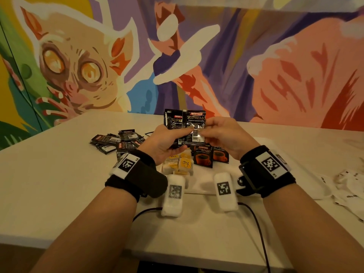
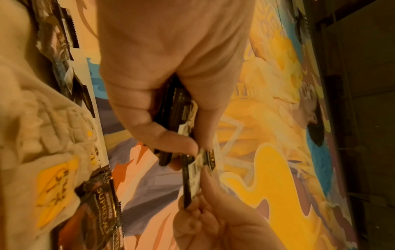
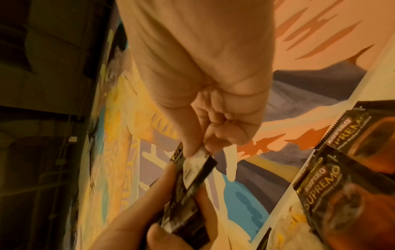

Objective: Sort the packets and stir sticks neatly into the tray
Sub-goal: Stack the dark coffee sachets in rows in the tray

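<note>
I hold a small stack of black Kopiko Supremo coffee packets point(image 1: 188, 123) upright above the white tray point(image 1: 202, 183). My left hand point(image 1: 177, 139) grips the stack point(image 2: 177, 108) from below, thumb across its front. My right hand point(image 1: 207, 133) pinches the edge of the front packet point(image 3: 197, 163) by its barcode, between thumb and fingertips. In the tray lie yellow-labelled tea bags point(image 1: 182, 164), and beside them more coffee packets point(image 1: 203, 157) stand upright. Loose black packets point(image 1: 118, 142) lie in a heap on the table to the left. I see no stir sticks.
White paper packets point(image 1: 348, 186) lie scattered on the table at the right edge. A black cable point(image 1: 256, 219) runs over the table's near side. A painted mural wall stands just behind the table's far edge.
</note>
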Available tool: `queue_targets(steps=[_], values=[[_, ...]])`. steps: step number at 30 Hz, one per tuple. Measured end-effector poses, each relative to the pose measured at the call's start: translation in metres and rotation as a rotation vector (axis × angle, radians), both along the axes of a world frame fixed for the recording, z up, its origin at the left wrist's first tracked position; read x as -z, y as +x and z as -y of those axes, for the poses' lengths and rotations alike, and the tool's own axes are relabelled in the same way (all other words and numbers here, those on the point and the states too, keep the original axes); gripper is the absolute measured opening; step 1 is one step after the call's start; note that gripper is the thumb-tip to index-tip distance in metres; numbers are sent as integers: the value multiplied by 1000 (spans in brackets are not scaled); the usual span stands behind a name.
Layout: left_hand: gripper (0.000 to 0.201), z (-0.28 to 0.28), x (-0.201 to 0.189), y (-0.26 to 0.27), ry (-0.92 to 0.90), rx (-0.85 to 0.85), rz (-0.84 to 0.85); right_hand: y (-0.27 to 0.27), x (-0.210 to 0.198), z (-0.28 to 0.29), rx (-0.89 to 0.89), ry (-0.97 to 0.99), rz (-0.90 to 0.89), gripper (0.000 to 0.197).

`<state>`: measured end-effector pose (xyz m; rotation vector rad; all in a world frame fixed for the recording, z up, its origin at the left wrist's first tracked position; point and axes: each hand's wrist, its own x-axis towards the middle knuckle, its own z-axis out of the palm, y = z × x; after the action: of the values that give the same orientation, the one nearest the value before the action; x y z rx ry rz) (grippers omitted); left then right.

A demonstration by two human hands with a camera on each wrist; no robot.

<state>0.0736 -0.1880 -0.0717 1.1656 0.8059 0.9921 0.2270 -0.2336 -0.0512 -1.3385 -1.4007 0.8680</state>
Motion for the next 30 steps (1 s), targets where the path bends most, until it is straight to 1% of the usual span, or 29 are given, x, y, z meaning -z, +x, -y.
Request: queue_targets(steps=[1,3,5,6,8,10,13,14,15,16,17,18,20,21,23,24,26,28,30], values=[[18,0,-1,0,-2,10,6,2,0,-1,17,4,-40,15],[26,0,-2,1,-29,27,50,5,0,-2,14,-19,-201,19],[28,0,-3,1,-20,42,80,7,0,-1,-54,-73,-370,23],[25,0,-2,2,21,59,50,6,0,0,-97,-105,-406,24],[20,3,-1,3,105,107,-43,0,1,0,-128,-137,-384,28],[17,5,1,4,142,120,-86,-7,4,-4,-81,-141,-353,32],[25,4,0,2,147,11,-60,-12,6,-7,-10,-93,-301,26],[26,3,0,1,150,-36,-46,-13,5,-7,2,-72,-285,21],[25,1,-1,1,151,-75,-33,-11,4,-6,13,-57,-292,14],[23,-1,-1,0,149,-101,-24,-10,2,-4,18,-42,-305,12],[20,-1,-1,0,147,-112,-18,-7,2,-3,24,-24,-297,15],[19,-1,-1,0,147,-109,-15,-5,0,-1,24,-1,-261,15],[17,1,-2,1,143,-76,-19,-1,-1,2,41,37,-177,5],[14,1,-2,1,138,-58,-23,4,-1,0,75,47,-152,7],[11,2,-2,1,118,-33,-19,15,0,-3,179,29,-158,9],[14,2,-3,1,99,-33,-7,23,0,-6,240,-13,-169,9],[20,1,-4,1,44,-45,33,42,4,-10,318,-185,-146,13],[18,1,-5,0,-16,-42,85,57,11,-11,297,-401,-79,15],[15,2,-6,0,-65,-35,129,67,18,-12,273,-535,-35,11]])
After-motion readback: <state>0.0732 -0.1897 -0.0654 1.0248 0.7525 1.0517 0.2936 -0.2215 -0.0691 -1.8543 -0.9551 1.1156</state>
